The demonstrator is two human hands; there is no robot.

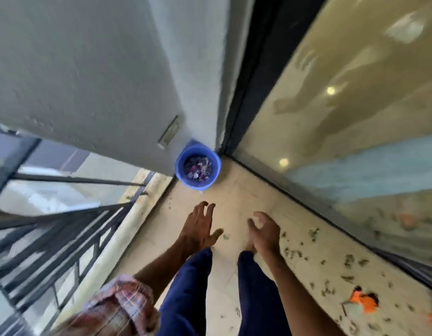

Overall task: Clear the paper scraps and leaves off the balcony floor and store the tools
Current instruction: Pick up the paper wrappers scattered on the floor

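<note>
We are judging the main risk to be the open gaps of the black metal railing (64, 238) on the left. If we are sweeping or scooping carelessly toward that side, the light litter is likely to be slipping through and off the balcony. A second risk is the round blue plastic bucket (179, 166) in the far corner. A hasty grab at its rim could be tipping it and spilling the purple and white scraps (198, 167) lying inside it. The view is also smearing, so small pieces are easy to miss.

Our hands are holding nothing. The left hand (198, 226) and the right hand (264, 232) are hovering side by side above the pale stone balcony floor (234, 197), with fingers spread and loosely curled.

The bucket is standing beyond both hands, slightly left of centre, near them but apart. The small green leaf bits (348, 260) are lying scattered to the right of the right hand, along the foot of the glass door (355, 117). The torn orange paper scraps (362, 300) are lying nearer to us and further right, well apart from either hand. We are seeing no tools here.
</note>
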